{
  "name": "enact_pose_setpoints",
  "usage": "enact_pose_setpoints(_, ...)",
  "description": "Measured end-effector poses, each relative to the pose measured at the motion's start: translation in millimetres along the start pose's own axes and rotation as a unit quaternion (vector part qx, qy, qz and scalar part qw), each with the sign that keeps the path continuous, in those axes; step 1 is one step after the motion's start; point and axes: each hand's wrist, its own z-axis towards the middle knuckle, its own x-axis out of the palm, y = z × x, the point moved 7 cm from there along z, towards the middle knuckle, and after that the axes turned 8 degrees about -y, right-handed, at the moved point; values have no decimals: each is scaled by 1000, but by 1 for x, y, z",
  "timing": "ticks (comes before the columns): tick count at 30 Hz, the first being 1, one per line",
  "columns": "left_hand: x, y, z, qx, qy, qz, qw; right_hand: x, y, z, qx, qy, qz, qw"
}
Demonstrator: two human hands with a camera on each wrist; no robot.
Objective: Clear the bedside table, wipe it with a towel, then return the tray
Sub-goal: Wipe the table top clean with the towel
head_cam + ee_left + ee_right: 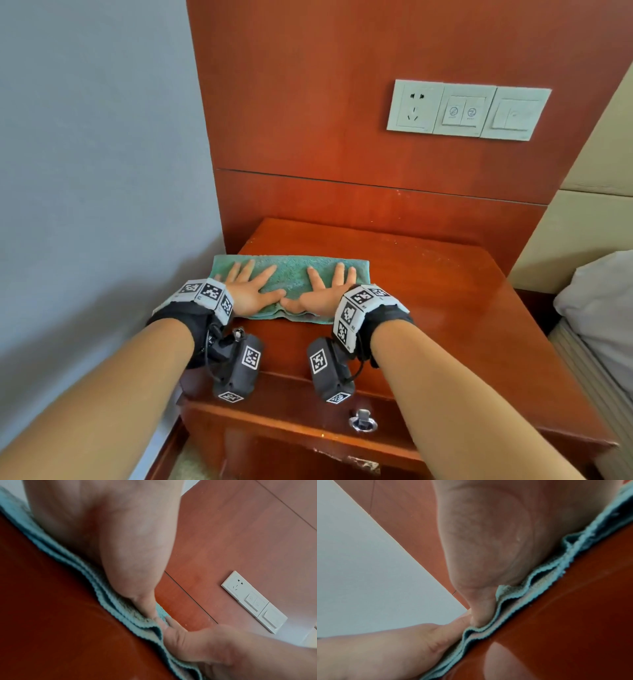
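A folded teal towel (294, 274) lies flat on the left part of the red-brown bedside table (445, 301). My left hand (248, 284) presses flat on the towel's left half with fingers spread. On the right half my right hand (325, 287) lies flat the same way, and the two thumbs nearly touch at the towel's near edge. The left wrist view shows my left hand (106, 536) resting on the towel's layered edge (109, 599). The right wrist view shows my right hand (484, 545) on the folded edge (513, 599). No tray is in view.
A wooden wall panel behind the table carries a white socket and switch plate (467, 109). A grey wall (96, 171) stands to the left. A bed with a grey pillow (599, 301) lies to the right. The table's drawer has a metal ring pull (363, 420).
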Motion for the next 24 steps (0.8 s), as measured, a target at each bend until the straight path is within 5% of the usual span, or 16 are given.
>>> enact_pose_setpoints(7,11,-56,-26,-6,13,2,1000,-13,-60,-35,9,13,-11,1000)
enact_pose_setpoints(12,23,-141,-44,57,18,-4,998,-42,-143,-61,33,-46,-4,998)
enact_pose_setpoints(16,32,-202,-57,113,28,14,993,-48,-199,-86,95,-19,74,993)
enact_pose_setpoints(24,34,-223,-54,152,36,7,988,-57,-218,-90,127,-41,22,991)
